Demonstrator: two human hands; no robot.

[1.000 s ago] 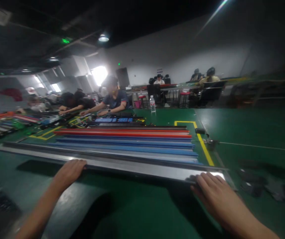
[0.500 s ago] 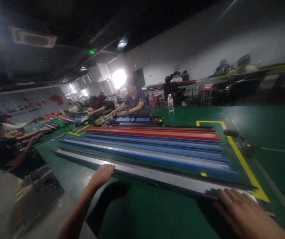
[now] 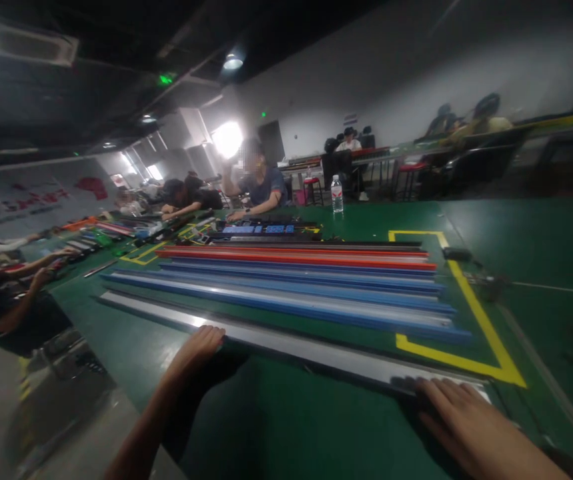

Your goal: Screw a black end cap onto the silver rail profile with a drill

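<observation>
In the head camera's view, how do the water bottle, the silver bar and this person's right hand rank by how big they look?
Largest to smallest:
1. silver bar
2. right hand
3. water bottle, standing farther off

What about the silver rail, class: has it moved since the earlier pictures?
Yes: the silver rail has moved toward the viewer, uncovering more yellow tape.
</observation>
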